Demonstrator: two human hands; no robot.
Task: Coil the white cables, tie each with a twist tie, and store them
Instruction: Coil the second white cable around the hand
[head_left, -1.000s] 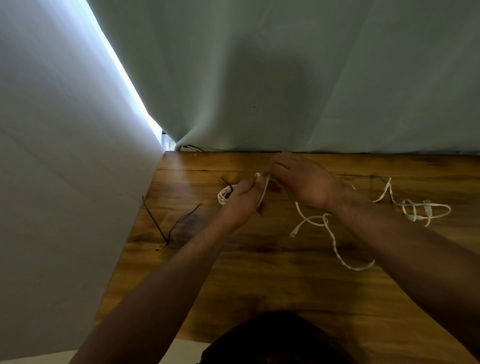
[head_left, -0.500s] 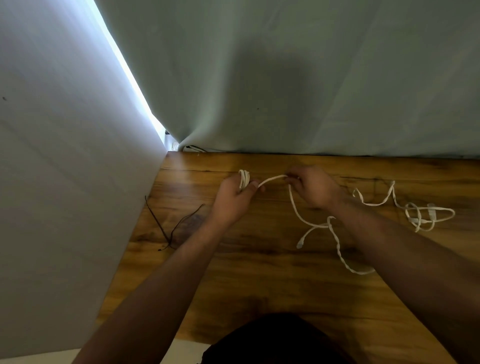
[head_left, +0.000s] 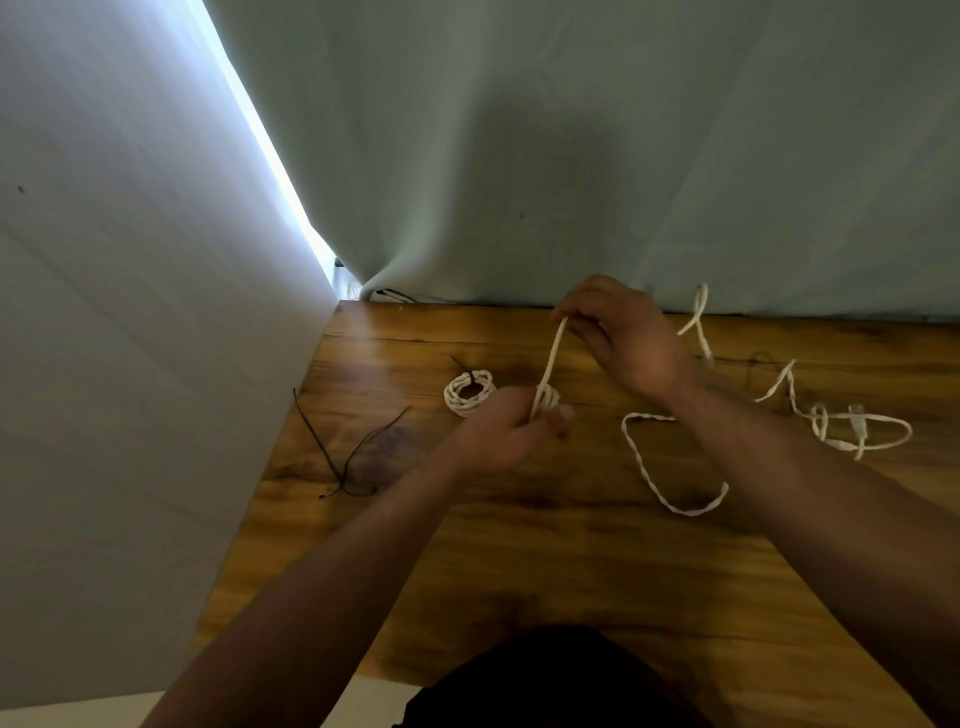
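Winding a white cable (head_left: 551, 358) over the wooden table (head_left: 519, 545). Clutching the started coil (head_left: 545, 402) in the left hand (head_left: 498, 431), fingers curled round it, just above the tabletop, toward its far side. Pinching the strand in the right hand (head_left: 623, 338), thumb and fingertips closed on it, raised up and back toward the pale curtain (head_left: 571, 156). Stretching that strand straight and slanted between the two hands.

Trailing slack behind the right hand and under the right forearm (exact path hidden by the arm), then sweeping out in a wide loop (head_left: 670, 504) on the wood to the right. Lying farther right, well apart from both hands: a tangle (head_left: 821, 421) of white cable with a small connector. Not possible to tell whether joined to the strand being wound.

Lying flat on the table just left of the left hand: a finished coil (head_left: 452, 396), bound with a dark twist tie (head_left: 461, 366) poking out at its far edge. Lying near the table's left edge: a few loose twist ties (head_left: 343, 486), thin and dark, fanning out from one crossing point.
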